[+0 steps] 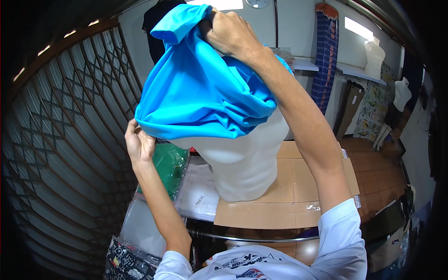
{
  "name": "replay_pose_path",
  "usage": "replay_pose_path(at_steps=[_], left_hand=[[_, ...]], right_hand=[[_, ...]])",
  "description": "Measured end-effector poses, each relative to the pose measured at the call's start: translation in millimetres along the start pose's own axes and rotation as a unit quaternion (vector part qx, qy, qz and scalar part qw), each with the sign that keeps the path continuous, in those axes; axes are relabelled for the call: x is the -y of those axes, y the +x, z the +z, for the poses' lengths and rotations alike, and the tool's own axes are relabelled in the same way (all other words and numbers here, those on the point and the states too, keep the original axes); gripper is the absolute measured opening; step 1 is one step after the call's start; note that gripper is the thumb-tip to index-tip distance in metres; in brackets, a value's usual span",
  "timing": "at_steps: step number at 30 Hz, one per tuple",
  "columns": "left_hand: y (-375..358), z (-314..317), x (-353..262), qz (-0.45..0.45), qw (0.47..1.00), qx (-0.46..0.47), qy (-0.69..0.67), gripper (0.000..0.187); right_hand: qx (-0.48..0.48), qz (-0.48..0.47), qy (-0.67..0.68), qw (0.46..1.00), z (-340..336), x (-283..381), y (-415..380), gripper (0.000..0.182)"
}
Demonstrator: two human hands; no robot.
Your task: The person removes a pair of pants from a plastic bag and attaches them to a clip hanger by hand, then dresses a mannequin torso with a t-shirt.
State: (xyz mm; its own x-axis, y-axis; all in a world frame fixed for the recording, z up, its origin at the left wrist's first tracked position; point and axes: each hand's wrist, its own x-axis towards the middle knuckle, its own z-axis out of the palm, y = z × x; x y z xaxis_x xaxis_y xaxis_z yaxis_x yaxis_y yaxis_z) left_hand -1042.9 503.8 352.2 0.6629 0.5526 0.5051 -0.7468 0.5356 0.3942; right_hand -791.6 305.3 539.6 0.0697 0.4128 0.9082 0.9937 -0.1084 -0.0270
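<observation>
A bright blue cloth garment (186, 93) is bunched over the top of a white torso mannequin (245, 163), covering its shoulders and upper chest. My right hand (228, 32) is raised high, its fingers closed on the garment near a folded blue end. Lower down at the left, my left hand (140, 142) pinches the garment's bottom edge. The mannequin's lower torso shows below the cloth and stands on a flat brown cardboard sheet (261, 214).
Left of the cardboard lie a green plastic-wrapped packet (169, 163) and a white one (198, 186). A metal rail (261, 240) runs along the near side. A folding metal gate (70, 121) stands at the left. Another white mannequin (374, 58) is on a shelf.
</observation>
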Motion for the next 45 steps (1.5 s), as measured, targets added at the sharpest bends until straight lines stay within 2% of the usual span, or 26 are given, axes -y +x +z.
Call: replay_pose_path(at_steps=[5, 6, 9, 11, 12, 14, 16, 18, 19, 20, 22, 23, 24, 26, 27, 29, 30, 32, 33, 35, 36, 38, 40, 42, 43, 45], left_hand=[[-22, -32, 35, 0.01, 0.989, -0.141, 0.05, 0.026], [-25, -47, 38, -0.061, 0.996, -0.056, -0.027, 0.027], [-43, -73, 77, -0.033, 0.972, -0.219, 0.08, 0.035], [-61, -85, 117, -0.029, 0.962, -0.244, 0.115, 0.044], [-71, -93, 138, -0.028, 0.966, -0.229, 0.116, 0.049], [-82, -111, 172, -0.055, 0.959, -0.257, 0.106, 0.054], [-91, -105, 190, -0.079, 0.929, -0.333, 0.141, 0.053], [-94, -118, 192, -0.09, 0.925, -0.326, 0.172, 0.053], [-93, -123, 192, -0.064, 0.936, -0.283, 0.2, 0.054], [-93, -126, 191, -0.039, 0.943, -0.24, 0.226, 0.055], [-94, -111, 183, -0.046, 0.933, -0.28, 0.223, 0.053], [-95, -116, 181, -0.053, 0.927, -0.261, 0.262, 0.05], [-94, -122, 175, -0.06, 0.921, -0.24, 0.301, 0.047], [-92, -120, 152, -0.062, 0.906, -0.26, 0.328, 0.04], [-89, -115, 139, -0.066, 0.892, -0.277, 0.352, 0.034], [-90, -83, 100, 0.046, 0.876, -0.308, 0.369, 0.014], [-82, -63, 85, 0.129, 0.849, -0.354, 0.369, 0.017], [-72, -5, 56, 0.248, 0.825, -0.302, 0.408, 0.017], [-65, 40, 51, 0.284, 0.818, -0.285, 0.41, 0.013], [-50, 110, 47, 0.353, 0.8, -0.167, 0.455, 0.01], [-43, 142, 51, 0.372, 0.78, -0.108, 0.491, 0.013], [-26, 192, 57, 0.362, 0.68, 0.023, 0.637, 0.018], [-4, 234, 76, 0.317, 0.594, 0.132, 0.728, 0.04], [27, 263, 98, 0.318, 0.424, 0.267, 0.805, 0.071], [46, 270, 112, 0.341, 0.378, 0.296, 0.808, 0.08], [64, 289, 134, 0.26, 0.343, 0.264, 0.863, 0.076]], right_hand=[[0.001, 0.003, -0.04, 0.999, 2, 1, 0, 0.031], [0.002, 0.002, -0.039, 0.999, 3, -1, 1, 0.031], [0.017, 0.011, -0.016, 1.0, -14, -2, 1, 0.03], [0.22, -0.137, 0.159, 0.953, -66, 5, 2, 0.042], [0.223, -0.138, 0.163, 0.951, -52, 5, 0, 0.042], [-0.107, -0.159, 0.065, 0.979, -9, 11, -6, 0.02], [-0.117, -0.139, 0.066, 0.981, -14, 22, -8, 0.019], [-0.12, -0.147, 0.109, 0.976, -23, 21, -11, 0.021], [-0.085, -0.185, 0.07, 0.977, -25, 8, -11, 0.023], [-0.178, -0.274, 0.044, 0.944, -27, 0, -17, 0.024], [-0.005, -0.211, 0.11, 0.971, -72, 12, -36, 0.024], [-0.059, -0.165, 0.04, 0.984, -46, -22, -44, 0.076], [-0.06, -0.168, 0.043, 0.983, -53, -35, -54, 0.076], [0.099, 0.014, 0.082, 0.992, -73, -53, -82, 0.111], [0.147, 0.043, 0.072, 0.986, -82, -65, -95, 0.113], [0.219, 0.107, 0.026, 0.97, -90, -82, -115, 0.116], [0.223, 0.119, -0.001, 0.968, -96, -81, -125, 0.102], [0.226, 0.076, 0.133, 0.962, -91, -101, -135, 0.067], [0.225, 0.079, 0.133, 0.962, -92, -106, -135, 0.067], [0.253, 0.13, 0.298, 0.911, -91, -115, -131, 0.043], [0.252, 0.133, 0.298, 0.911, -92, -117, -128, 0.043], [0.106, 0.254, 0.463, 0.843, -94, -114, -115, 0.029], [0.064, 0.249, 0.512, 0.82, -87, -126, -96, 0.03], [0.069, 0.239, 0.573, 0.781, -77, -153, -64, 0.03], [0.071, 0.239, 0.574, 0.78, -73, -154, -54, 0.03], [0.135, 0.203, 0.786, 0.568, -64, -140, -36, 0.029]])
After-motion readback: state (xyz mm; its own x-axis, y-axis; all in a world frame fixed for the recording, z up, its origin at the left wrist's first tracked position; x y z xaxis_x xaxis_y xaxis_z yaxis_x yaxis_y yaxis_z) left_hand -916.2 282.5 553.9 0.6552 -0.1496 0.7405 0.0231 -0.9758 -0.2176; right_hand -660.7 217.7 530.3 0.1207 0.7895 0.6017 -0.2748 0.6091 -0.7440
